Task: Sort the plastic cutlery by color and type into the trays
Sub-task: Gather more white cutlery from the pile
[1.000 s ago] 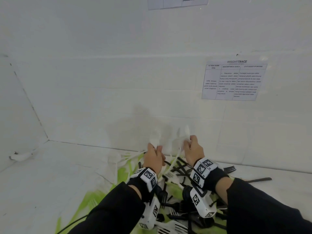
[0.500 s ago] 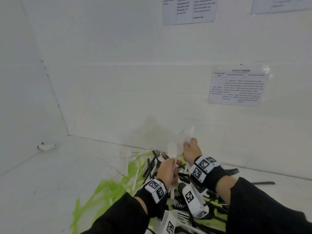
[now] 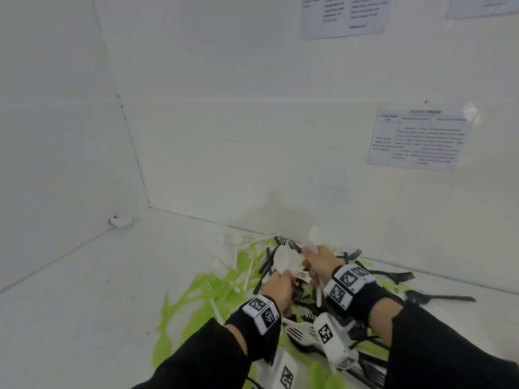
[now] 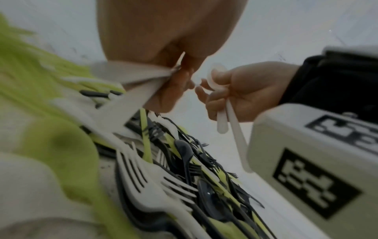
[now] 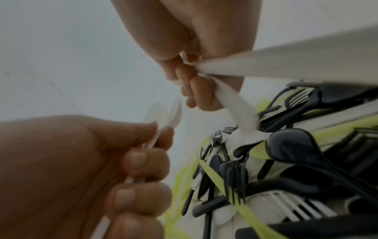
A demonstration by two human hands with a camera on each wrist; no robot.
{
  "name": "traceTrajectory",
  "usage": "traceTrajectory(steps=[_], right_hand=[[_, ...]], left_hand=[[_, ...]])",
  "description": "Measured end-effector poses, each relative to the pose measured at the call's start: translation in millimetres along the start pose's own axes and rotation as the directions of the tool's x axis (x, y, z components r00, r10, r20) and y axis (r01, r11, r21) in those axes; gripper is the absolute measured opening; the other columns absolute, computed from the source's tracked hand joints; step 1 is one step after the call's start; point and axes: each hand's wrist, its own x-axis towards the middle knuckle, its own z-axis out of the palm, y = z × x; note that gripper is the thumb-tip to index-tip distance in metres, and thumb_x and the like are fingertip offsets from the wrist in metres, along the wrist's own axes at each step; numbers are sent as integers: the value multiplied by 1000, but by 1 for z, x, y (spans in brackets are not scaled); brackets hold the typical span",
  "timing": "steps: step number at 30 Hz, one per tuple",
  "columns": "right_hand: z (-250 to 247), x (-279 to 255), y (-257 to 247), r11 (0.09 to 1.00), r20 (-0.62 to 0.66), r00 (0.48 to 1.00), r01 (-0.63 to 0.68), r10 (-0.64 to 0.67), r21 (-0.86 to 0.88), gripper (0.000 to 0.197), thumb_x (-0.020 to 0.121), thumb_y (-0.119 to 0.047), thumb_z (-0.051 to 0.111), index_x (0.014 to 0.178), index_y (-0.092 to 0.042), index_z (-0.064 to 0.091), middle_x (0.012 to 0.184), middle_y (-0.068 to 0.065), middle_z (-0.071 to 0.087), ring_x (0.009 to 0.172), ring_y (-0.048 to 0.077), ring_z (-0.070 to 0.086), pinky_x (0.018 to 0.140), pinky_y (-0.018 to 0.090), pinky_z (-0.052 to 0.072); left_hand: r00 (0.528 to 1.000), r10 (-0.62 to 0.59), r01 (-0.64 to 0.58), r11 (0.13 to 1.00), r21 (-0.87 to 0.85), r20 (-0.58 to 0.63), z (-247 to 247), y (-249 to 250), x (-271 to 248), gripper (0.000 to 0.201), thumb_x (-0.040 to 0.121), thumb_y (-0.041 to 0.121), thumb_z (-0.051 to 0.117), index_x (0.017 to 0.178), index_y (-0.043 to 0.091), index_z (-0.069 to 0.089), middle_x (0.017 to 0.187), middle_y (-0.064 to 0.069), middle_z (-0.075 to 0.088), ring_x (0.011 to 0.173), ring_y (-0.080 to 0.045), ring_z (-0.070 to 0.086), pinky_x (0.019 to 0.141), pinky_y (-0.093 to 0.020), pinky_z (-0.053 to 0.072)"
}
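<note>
On wall sheet (image 3: 418, 138): "INSIGHTTRACE" hdr.

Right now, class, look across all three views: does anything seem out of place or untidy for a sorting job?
Yes. The cutlery pile lies in a tangle on the table: black, green and white pieces overlap. No tray clearly shows. Both the left hand and the right hand grip white spoons.

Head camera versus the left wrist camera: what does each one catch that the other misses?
Only the head view shows the printed sheets on the wall and both black sleeves. Only the left wrist view shows close detail of the pile: white fork tines and a black spoon. Both show the right hand gripping white spoons and the left hand holding white cutlery.
</note>
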Motion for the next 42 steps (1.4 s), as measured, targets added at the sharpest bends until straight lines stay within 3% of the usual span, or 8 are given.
traceTrajectory(steps=[5,8,14,17,21,26,35,42], right_hand=[[18,0,-9,1000,196,981,-11,13,-15,15,82,-14,69,76,-6,57,52,4,54,40,16,46,43,24,36],[44,5,-13,997,145,987,70,-66,-22,18,81,-10,69,95,-4,60,74,15,66,59,27,58,50,26,45],[90,21,-22,976,53,993,118,-110,-182,14,77,-3,58,82,-16,55,84,10,63,83,31,63,71,41,54],[103,30,-25,992,31,999,29,-25,-123,16,81,-7,53,70,-15,45,60,6,46,53,23,47,51,35,43],[104,43,-25,999,-64,997,-43,43,-10,20,93,-4,33,76,-11,41,62,8,49,44,20,38,49,29,34],[97,54,-22,994,-91,994,-58,67,96,12,100,-20,34,100,-9,37,66,6,55,46,19,44,46,25,39],[85,77,-6,998,-22,998,-67,66,-15,26,101,-23,32,95,-3,49,60,2,53,38,13,44,40,20,37],[84,88,-5,988,6,997,-73,73,134,30,97,-16,42,69,-8,40,43,0,35,26,9,27,34,15,23]], left_hand=[[992,23,-27,999,35,122,-30,3,-5,26,96,29,30,95,12,50,64,0,35,45,-13,29,40,-18,22],[985,90,-104,991,89,146,-48,5,-4,31,100,32,29,93,12,51,65,0,43,42,-11,35,33,-16,27],[987,81,-97,988,121,136,-76,-2,7,21,100,28,31,105,11,42,67,-2,50,35,-11,41,34,-20,30],[999,-26,22,996,86,45,-94,0,19,28,94,24,31,105,7,50,70,-6,40,50,-19,36,47,-25,33],[995,14,16,952,305,-96,-119,2,53,41,93,25,36,123,0,46,119,-19,55,108,-33,54,90,-36,45],[986,62,39,815,579,-154,-139,15,104,34,95,18,42,123,1,51,127,-16,56,119,-29,52,91,-27,41],[993,38,57,665,745,-111,-120,1,162,36,98,32,43,118,4,54,123,-10,59,122,-23,52,92,-25,41],[983,-40,135,823,551,-180,-125,9,163,35,95,18,45,123,-1,52,128,-17,55,119,-29,53,91,-28,42]])
